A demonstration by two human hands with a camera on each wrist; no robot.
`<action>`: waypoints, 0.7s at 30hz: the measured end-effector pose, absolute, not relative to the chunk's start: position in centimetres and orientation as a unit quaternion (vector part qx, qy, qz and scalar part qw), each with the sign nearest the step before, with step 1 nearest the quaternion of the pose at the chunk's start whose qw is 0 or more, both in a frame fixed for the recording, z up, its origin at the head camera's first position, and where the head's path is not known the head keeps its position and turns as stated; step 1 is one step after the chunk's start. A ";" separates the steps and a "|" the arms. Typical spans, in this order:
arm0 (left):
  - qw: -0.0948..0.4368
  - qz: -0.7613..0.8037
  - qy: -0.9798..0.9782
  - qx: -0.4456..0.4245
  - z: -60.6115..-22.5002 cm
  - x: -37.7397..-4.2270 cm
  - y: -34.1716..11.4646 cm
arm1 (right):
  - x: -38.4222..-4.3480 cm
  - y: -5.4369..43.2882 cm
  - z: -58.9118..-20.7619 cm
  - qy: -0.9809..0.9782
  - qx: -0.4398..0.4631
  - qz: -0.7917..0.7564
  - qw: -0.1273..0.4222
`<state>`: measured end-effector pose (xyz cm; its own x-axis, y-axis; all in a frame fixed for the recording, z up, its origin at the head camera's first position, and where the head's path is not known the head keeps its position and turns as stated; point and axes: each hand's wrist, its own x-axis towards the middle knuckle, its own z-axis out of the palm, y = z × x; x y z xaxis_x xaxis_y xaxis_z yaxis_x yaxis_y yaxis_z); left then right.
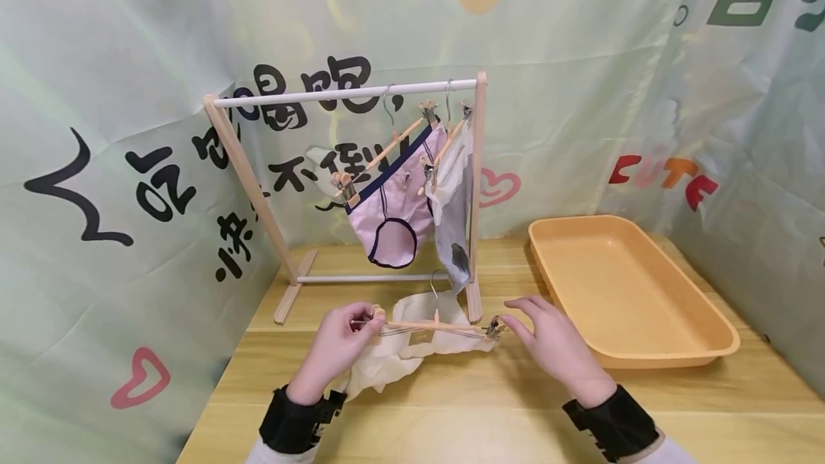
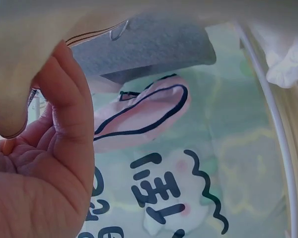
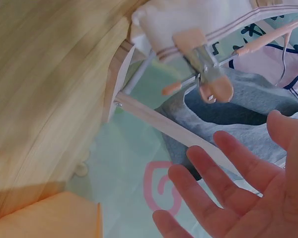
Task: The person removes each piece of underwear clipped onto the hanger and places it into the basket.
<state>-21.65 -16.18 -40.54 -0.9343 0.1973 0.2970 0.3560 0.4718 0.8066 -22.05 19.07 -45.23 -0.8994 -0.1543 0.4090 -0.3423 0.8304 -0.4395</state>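
Observation:
My left hand (image 1: 340,341) pinches the left end of a peach clip hanger (image 1: 412,324) by its clip. Cream cloth with thin brown stripes along its edge, perhaps underpants (image 1: 387,360), hangs from the hanger close above the table. At the other end, a metal clip (image 3: 203,67) with peach tips bites the cloth's edge. Beside that clip my right hand (image 1: 548,339) is held with fingers spread and nothing in them. In the left wrist view the cloth (image 2: 20,44) covers part of the left fingers.
Behind stands a wooden rack (image 1: 248,185) with a white top bar. Pink underpants (image 1: 402,206) with navy trim and a grey-and-white garment (image 1: 454,213) hang from it on clip hangers. An orange tray (image 1: 619,292) lies at the right of the wooden table (image 1: 464,414).

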 end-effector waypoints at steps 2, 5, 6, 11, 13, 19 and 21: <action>0.083 -0.489 -0.853 -0.162 -40.5 -21.8 -16.0 | -22.0 18.9 -45.2 -0.939 0.134 0.264 0.175; 0.085 -0.492 -0.851 -0.166 -40.3 -21.9 -15.6 | -21.9 18.8 -45.1 -0.936 0.142 0.269 0.178; 0.085 -0.492 -0.849 -0.170 -40.3 -22.0 -15.4 | -21.9 18.8 -45.1 -0.935 0.145 0.270 0.179; 0.083 -0.495 -0.845 -0.184 -40.1 -22.2 -14.6 | -22.0 18.9 -45.1 -0.931 0.155 0.278 0.179; 0.083 -0.493 -0.846 -0.187 -40.1 -22.3 -14.4 | -22.0 19.0 -45.2 -0.930 0.159 0.282 0.176; 0.079 -0.492 -0.844 -0.198 -40.1 -22.6 -13.9 | -22.2 19.1 -45.1 -0.922 0.181 0.293 0.179; 0.078 -0.495 -0.840 -0.206 -40.2 -22.6 -13.8 | -22.2 19.2 -45.0 -0.920 0.187 0.296 0.178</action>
<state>-22.64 -13.78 -40.16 -0.9027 0.2688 0.3361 0.4242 0.4240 0.8002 -22.20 19.16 -45.05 -0.8665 -0.2382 0.4387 -0.4492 0.7554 -0.4770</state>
